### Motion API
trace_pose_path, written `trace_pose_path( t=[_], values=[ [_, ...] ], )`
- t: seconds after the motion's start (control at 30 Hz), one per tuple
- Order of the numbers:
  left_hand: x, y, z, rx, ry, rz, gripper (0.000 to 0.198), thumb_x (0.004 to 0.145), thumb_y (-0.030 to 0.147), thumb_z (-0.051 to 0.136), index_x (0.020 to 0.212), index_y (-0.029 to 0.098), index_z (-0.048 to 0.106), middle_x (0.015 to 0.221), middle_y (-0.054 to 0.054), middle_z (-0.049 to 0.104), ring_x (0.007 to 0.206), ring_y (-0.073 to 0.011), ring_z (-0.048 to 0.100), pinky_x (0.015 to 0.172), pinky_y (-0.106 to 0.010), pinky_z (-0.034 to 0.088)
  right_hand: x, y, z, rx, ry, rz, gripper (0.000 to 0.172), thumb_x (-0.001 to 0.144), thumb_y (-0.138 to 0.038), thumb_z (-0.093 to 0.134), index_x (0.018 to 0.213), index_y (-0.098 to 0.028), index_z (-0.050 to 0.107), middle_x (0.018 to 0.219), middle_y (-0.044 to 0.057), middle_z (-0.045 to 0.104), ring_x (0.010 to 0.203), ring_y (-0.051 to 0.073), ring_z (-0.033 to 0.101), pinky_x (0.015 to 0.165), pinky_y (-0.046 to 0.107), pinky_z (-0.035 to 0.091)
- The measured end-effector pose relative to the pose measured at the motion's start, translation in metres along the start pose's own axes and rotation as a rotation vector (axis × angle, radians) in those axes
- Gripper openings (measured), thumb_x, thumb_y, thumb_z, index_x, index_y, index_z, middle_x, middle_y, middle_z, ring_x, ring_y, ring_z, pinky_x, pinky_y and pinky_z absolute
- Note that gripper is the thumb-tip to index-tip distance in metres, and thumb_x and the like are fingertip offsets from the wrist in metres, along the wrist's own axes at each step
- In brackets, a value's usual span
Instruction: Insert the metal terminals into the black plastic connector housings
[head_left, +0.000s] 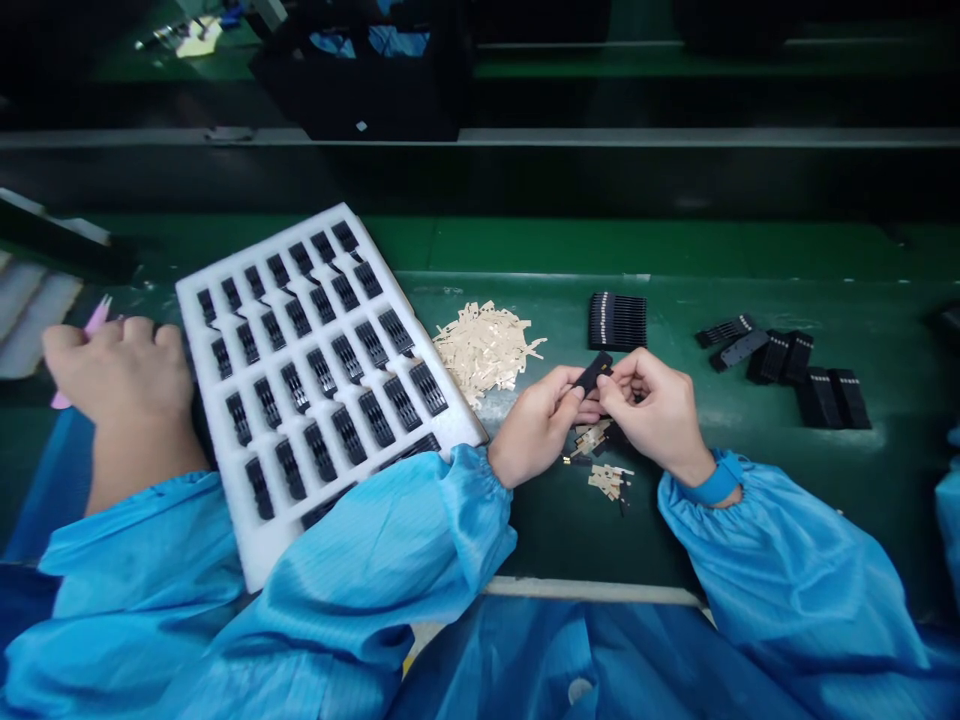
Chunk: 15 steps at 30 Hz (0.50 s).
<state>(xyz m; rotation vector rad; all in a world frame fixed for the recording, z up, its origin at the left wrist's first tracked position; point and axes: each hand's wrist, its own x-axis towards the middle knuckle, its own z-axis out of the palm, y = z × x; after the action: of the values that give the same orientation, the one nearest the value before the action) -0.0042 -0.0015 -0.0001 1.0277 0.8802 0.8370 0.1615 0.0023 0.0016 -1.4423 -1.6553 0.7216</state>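
Just right of the frame's centre, my left grip point(536, 420) pinches the black part point(592, 373) and my right grip point(656, 410) its end; it looks light, stiff, best held by its long edges.

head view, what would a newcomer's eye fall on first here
Probably the big white tray with its rows of black parts, set at an angle left of centre. Right beside it lies a loose heap of pale flat pieces. Farther right, the left hand holds a small black piece, with the right hand close against it.
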Motion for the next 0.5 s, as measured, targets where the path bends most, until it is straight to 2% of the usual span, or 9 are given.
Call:
trace_pose_path(
  t=[0.13,0.27,0.4,0.5],
  values=[
    [0.0011,-0.0044,-0.0011,0.069,0.008,0.017,0.022,0.100,0.027,0.051,0.117,0.014,0.057,0.110,-0.010,0.071,0.093,-0.0158,0.074,0.092,-0.034,0.061,0.0007,0.0009,-0.0003,-0.006,-0.019,-0.004,0.014,0.086,-0.021,0.065,0.076,-0.022,0.055,0.064,-0.003,0.058,0.053,0.011,0.053,0.050,0.024,0.043],
    [0.0037,-0.0083,-0.0019,0.115,0.054,0.002,0.019,0.101,0.023,0.048,0.116,0.015,0.056,0.109,-0.010,0.071,0.091,-0.0149,0.074,0.087,-0.032,0.061,0.0021,0.0036,-0.0020,-0.191,0.025,-0.152,0.005,0.088,-0.023,0.064,0.086,-0.021,0.061,0.069,-0.002,0.057,0.057,0.012,0.052,0.055,0.027,0.044],
    [0.0051,-0.0076,-0.0026,0.134,0.119,0.024,0.016,0.102,0.022,0.044,0.116,0.016,0.049,0.114,-0.011,0.070,0.090,-0.0139,0.072,0.078,-0.027,0.060,0.0028,0.0059,-0.0032,-0.246,0.129,-0.187,0.025,0.086,-0.028,0.070,0.108,-0.019,0.062,0.076,-0.002,0.057,0.057,0.012,0.051,0.056,0.028,0.045],
    [0.0045,-0.0069,-0.0030,0.192,0.097,0.019,0.013,0.101,0.022,0.044,0.113,0.017,0.046,0.111,-0.011,0.071,0.089,-0.0141,0.072,0.070,-0.024,0.056,0.0027,0.0033,-0.0020,-0.147,0.122,-0.186,0.021,0.088,-0.023,0.067,0.108,-0.020,0.063,0.081,-0.001,0.059,0.058,0.011,0.052,0.058,0.028,0.047]
  ],
)
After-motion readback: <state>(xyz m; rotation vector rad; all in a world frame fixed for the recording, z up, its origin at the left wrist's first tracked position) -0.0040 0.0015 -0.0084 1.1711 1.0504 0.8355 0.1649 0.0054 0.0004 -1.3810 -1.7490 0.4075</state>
